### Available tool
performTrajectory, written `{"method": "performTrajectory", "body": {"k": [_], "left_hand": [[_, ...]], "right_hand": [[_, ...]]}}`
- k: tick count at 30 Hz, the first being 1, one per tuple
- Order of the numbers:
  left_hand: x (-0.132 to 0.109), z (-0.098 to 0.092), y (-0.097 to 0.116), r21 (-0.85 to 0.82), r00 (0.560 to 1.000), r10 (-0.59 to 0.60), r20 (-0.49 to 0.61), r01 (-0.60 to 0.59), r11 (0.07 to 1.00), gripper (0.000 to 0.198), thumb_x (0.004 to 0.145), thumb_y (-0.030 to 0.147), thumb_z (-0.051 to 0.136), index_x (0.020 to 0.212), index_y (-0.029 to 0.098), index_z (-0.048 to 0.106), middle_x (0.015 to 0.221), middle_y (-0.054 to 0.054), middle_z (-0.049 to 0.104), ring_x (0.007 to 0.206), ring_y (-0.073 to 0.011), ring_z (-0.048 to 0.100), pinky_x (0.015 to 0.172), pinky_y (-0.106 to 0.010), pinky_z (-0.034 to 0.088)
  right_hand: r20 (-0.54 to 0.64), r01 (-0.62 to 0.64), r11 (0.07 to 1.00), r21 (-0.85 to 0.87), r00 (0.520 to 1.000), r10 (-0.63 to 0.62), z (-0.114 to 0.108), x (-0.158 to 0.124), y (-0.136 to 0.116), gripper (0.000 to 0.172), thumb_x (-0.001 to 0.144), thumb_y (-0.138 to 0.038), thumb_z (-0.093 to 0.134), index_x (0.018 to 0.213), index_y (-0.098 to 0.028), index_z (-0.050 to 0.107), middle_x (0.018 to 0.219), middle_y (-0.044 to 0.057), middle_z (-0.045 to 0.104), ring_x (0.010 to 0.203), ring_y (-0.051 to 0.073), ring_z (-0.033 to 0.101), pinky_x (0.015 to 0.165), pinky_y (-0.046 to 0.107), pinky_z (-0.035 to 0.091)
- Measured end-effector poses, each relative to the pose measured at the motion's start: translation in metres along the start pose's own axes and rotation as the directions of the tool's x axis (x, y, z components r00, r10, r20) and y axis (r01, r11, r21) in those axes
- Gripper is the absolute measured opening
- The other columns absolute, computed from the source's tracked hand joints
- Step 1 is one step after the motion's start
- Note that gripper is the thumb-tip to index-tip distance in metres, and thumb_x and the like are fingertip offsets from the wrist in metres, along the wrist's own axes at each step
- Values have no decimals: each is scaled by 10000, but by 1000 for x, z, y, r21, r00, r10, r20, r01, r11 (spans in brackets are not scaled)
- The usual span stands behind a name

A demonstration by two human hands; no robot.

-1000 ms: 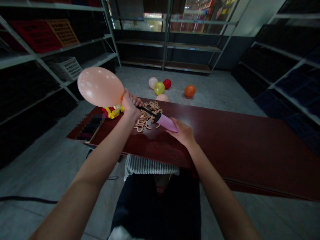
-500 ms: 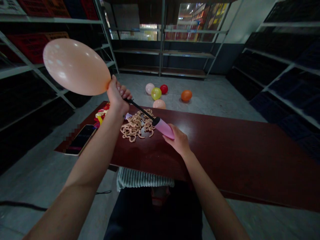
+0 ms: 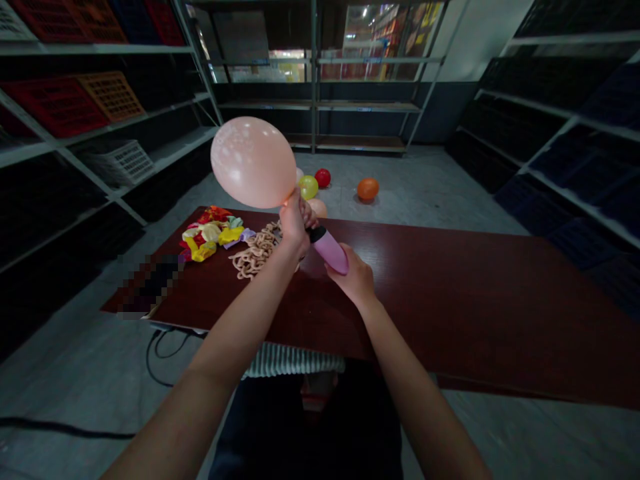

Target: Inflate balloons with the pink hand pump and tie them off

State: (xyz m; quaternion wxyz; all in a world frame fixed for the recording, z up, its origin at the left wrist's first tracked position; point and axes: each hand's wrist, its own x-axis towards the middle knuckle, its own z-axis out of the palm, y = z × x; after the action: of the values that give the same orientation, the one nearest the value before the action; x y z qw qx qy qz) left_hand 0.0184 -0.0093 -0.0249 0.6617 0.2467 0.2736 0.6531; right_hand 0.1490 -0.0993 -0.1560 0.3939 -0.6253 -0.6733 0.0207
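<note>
My left hand (image 3: 295,223) is closed round the neck of an inflated peach balloon (image 3: 253,162), held on the nozzle end of a pink hand pump (image 3: 330,250). The balloon stands up and to the left above the dark red table (image 3: 450,287). My right hand (image 3: 356,279) grips the pump's pink barrel from below. The pump's black rod is pushed in, with only a short black collar showing between my hands. Just left of my left hand, a pile of limp peach balloons (image 3: 253,253) lies on the table.
A heap of coloured limp balloons (image 3: 210,233) and a blurred flat object (image 3: 147,287) lie on the table's left end. Several inflated balloons, among them an orange one (image 3: 367,189), rest on the floor beyond. Metal shelving lines both sides and the back. A cable (image 3: 160,347) runs under the table.
My left hand has moved right and toward my right hand, so the pump rod has slid in. The balloon swung from far left to above the table.
</note>
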Motion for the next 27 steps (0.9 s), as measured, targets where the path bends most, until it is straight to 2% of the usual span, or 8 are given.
{"method": "performTrajectory", "body": {"k": [4,8,13,21,27], "left_hand": [[-8,-17,-1,-45,999,-20,-39,18,999,566,979,438,607,589,204,268,410,78,214,324,-60,193,361,-233,185],[-10,-38,12,-93,993,12,-116,-23,995,548,1007,400,557,582,202,273,408,74,227,322,-71,212,360,-235,198],[-10,-64,30,-156,985,28,-168,-55,986,557,1006,408,559,590,197,255,420,77,221,330,-65,205,369,-225,199],[-3,-90,81,-187,971,45,-234,-91,978,527,1040,316,460,587,196,221,417,71,197,324,-68,190,375,-228,189],[9,-96,125,-145,964,96,-248,-135,980,527,1022,338,498,601,201,212,416,71,207,315,-72,203,366,-235,200]], "right_hand": [[23,48,999,-5,999,-48,-4,0,-2,508,843,-420,694,1315,-269,581,1165,73,740,981,297,730,803,428,584],[108,130,992,-8,986,-128,-5,-1,-9,496,860,-384,694,1326,-264,573,1223,60,723,1036,275,719,834,395,577],[165,211,971,-109,968,-191,-3,-5,-15,522,869,-364,704,1356,-246,559,1173,73,736,1004,272,725,801,364,570],[193,305,941,-149,942,-275,-1,-9,-14,515,887,-346,687,1365,-217,547,1199,90,728,1026,259,719,870,363,567],[185,294,950,-107,944,-272,-6,-7,-23,498,873,-305,690,1346,-226,556,1205,87,729,1025,256,720,875,364,571]]}}
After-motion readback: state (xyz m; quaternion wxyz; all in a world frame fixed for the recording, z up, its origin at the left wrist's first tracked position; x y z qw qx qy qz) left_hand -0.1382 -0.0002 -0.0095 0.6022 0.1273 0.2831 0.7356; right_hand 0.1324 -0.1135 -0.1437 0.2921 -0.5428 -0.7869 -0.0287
